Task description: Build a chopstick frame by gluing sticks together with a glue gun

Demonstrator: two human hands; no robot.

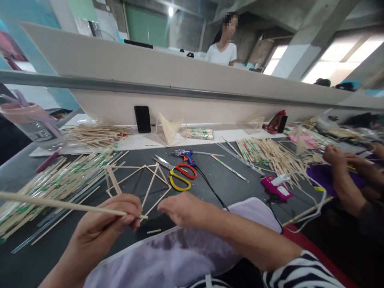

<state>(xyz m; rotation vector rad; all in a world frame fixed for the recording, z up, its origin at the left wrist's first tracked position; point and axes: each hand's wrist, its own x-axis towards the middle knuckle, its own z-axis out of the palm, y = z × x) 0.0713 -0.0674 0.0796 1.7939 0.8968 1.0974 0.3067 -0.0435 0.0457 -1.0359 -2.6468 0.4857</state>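
Note:
My left hand [112, 220] is closed on a long thin wooden stick [60, 204], which runs out past the left edge of the view. A short stick tip shows beyond its fingertips. Just behind it stands an angular frame of glued sticks [156, 168], whose near corner is partly hidden by that hand. My right hand [186, 210] is beside the frame, thumb and fingers pressed together. Whatever it may hold is hidden. Beyond the hands lie scissors [180, 178] with one red and one yellow handle, against a blue glue gun [188, 158].
Bundled sticks lie at left [48, 188] and right [270, 158]. A black phone [142, 119] and a finished stick model [169, 130] stand on the white ledge. A magenta power adapter [276, 188] trails cables. A lilac cloth [168, 260] covers the near edge. A co-worker's hands [339, 164] are at right.

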